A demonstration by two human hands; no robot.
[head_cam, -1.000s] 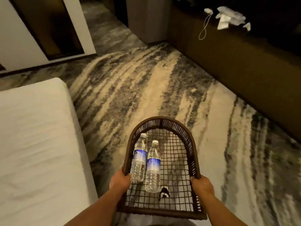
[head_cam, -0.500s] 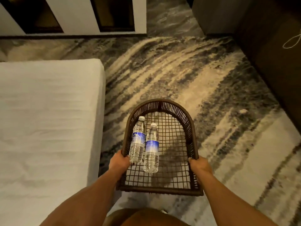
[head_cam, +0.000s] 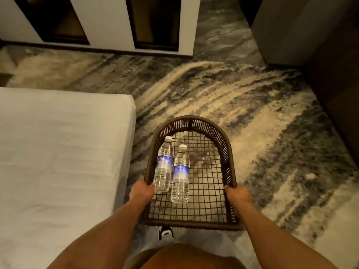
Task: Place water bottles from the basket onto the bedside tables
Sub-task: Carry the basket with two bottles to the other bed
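I carry a dark brown wicker basket (head_cam: 226, 150) with an open mesh floor in front of me, above the carpet. My left hand (head_cam: 141, 190) grips its left rim and my right hand (head_cam: 237, 193) grips its right rim. Two clear water bottles with blue labels and white caps lie side by side on the left half of the mesh: the left bottle (head_cam: 164, 164) against the rim, the right bottle (head_cam: 181, 173) just beside it. No bedside table is in view.
A bed with white sheets (head_cam: 58, 162) fills the left side, its corner close to the basket. Patterned grey-and-beige carpet (head_cam: 223, 90) stretches ahead. White wall panels with dark openings (head_cam: 108, 22) stand at the far side; dark furniture (head_cam: 320, 55) lines the right.
The view has swung left and down: the bed corner and white wall panels now sit nearer the centre. The basket stays held in both hands, the bottles hardly shifted.
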